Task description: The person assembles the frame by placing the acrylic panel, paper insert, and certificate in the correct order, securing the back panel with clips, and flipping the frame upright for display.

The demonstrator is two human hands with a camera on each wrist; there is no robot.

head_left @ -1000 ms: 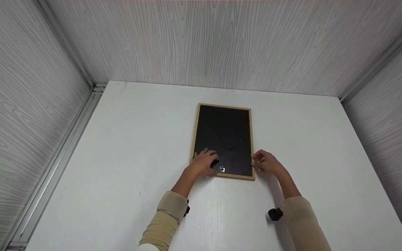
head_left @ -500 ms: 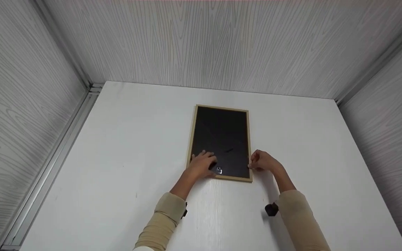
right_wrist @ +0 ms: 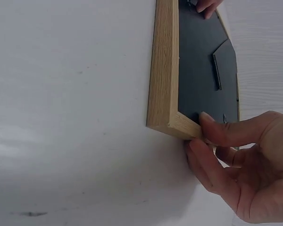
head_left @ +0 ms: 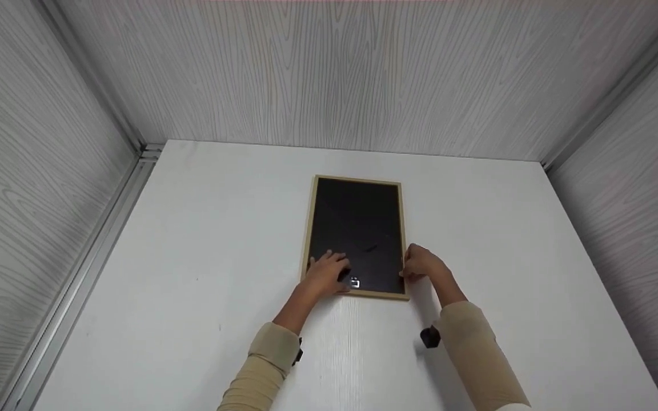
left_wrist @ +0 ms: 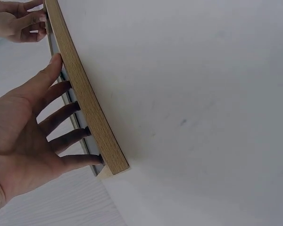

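A picture frame [head_left: 357, 214] with a light wooden rim lies on its face, black backing up. My left hand [head_left: 326, 275] rests over its near left corner, fingers spread; in the left wrist view the thumb [left_wrist: 52, 68] is at the wooden rim [left_wrist: 80, 80] and the fingertips touch the backing. At the right edge, near the front corner, my right hand [head_left: 422, 264] pinches the rim. Its thumb [right_wrist: 221, 132] lies over the backing's edge, with curled fingers against the outer side. A small metal hanger [head_left: 354, 282] shows beside my left hand.
The frame lies on a white table [head_left: 220, 228]. Grey wood-grained walls [head_left: 329, 74] stand behind and at both sides, with a metal rail [head_left: 89, 257] along the left. A raised dark flap [right_wrist: 219, 66] shows on the backing in the right wrist view.
My right hand's fingers have drawn together at the frame's right edge. My left hand stays on the near left corner. The head view has shifted slightly.
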